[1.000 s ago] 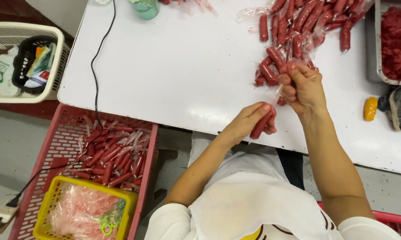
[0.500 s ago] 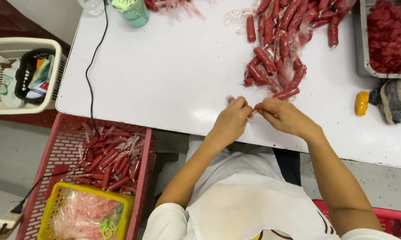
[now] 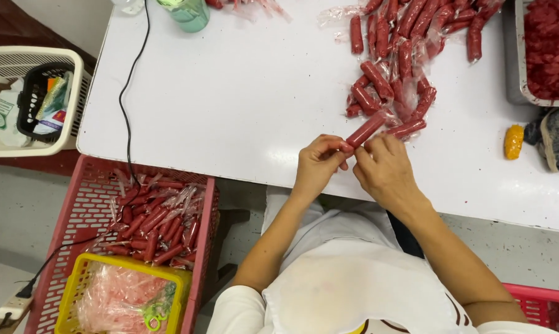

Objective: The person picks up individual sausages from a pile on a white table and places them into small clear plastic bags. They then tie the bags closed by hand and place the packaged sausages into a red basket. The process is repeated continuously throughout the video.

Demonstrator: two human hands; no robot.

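Both hands are on one red sausage stick (image 3: 366,130), a short one wrapped in clear plastic. The left hand (image 3: 316,166) has its grip clamped on the lower end, thumb and fingers pinched tight, and the right hand (image 3: 385,170) pinches the same stick right beside it, fingertips closed on the wrapper. The stick sits tilted, upper end pointing up and to the right, low over the near edge of the white table (image 3: 242,99), though I can't tell if it's touching the surface or not.

Just past the stick's upper end there's a loose pile of the same wrapped sticks (image 3: 403,68), spreading up toward the far side of the table. At the far right is a grey tray of red stuff (image 3: 549,49), and below it a small yellow-orange thing (image 3: 513,141) next to a striped cloth bundle (image 3: 557,139). A greenish cup (image 3: 190,13) stands at the far edge, and a black cable (image 3: 128,105) runs down across the table's left part and off the edge.

On the floor to the person's left is a pink crate (image 3: 84,210) with more wrapped sticks in it, plus a yellow basket (image 3: 121,263) full of clear pinkish wrappers. A white basket (image 3: 1,145) with odds and ends sits further left
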